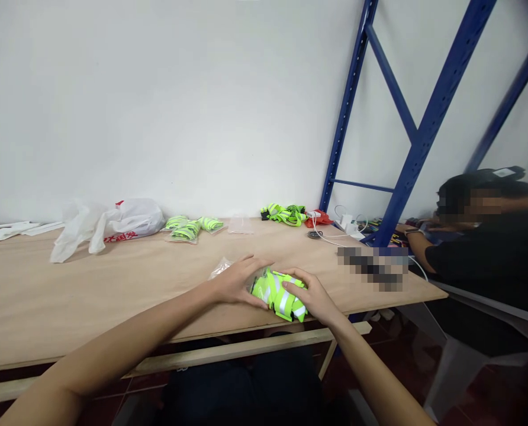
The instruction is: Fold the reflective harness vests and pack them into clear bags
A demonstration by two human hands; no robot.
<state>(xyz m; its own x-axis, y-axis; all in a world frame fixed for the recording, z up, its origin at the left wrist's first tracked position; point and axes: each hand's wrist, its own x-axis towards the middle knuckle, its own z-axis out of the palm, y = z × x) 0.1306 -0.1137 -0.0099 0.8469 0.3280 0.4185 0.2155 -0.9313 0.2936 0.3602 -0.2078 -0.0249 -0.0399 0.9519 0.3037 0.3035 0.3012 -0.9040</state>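
The green bundle [284, 299] was at the front of the table [113, 296]. The left hand [240, 281] gripped a clear bag [257, 278] around its one end; the right hand [311, 294] held its other end. Bagged bundles [184, 231] lay at the table's back.

Looks like a small workshop, with a plain wooden worktable [90, 290] against a white wall [202, 106], blue metal racking [444, 94], bagged neon-green bands [184, 231] and another person [490, 248] leaning forward nearby.
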